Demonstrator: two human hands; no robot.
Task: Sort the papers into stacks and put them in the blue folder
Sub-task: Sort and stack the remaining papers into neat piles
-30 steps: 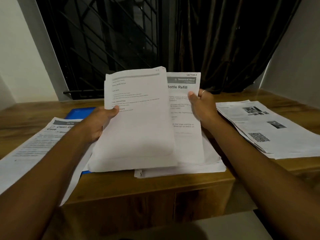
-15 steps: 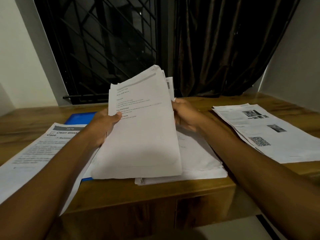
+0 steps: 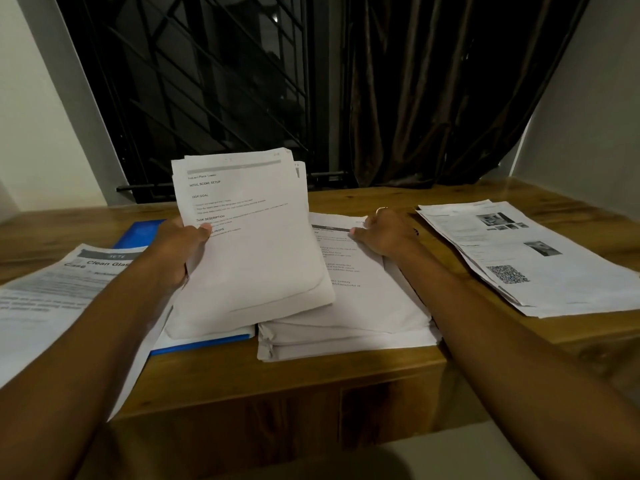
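Hands differ: the left hand (image 3: 180,251) grips a sheaf of papers (image 3: 249,244) by its left edge, thumb on the front. It holds the sheaf tilted up, lower end resting over the blue folder (image 3: 138,233) at 9 o'clock. The right hand (image 3: 388,233) lies open, fingers flat on the top sheet of the centre stack (image 3: 346,327) at 6 o'clock on the bench (image 3: 346,375). A QR-code stack (image 3: 536,265) lies at 3 o'clock and a headed stack (image 3: 52,299) at 8 o'clock. Loose sheets are light, floppy and slide on one another. I judge a firm mid-edge pinch, with support beneath the sag, would keep the sheaf from fanning.
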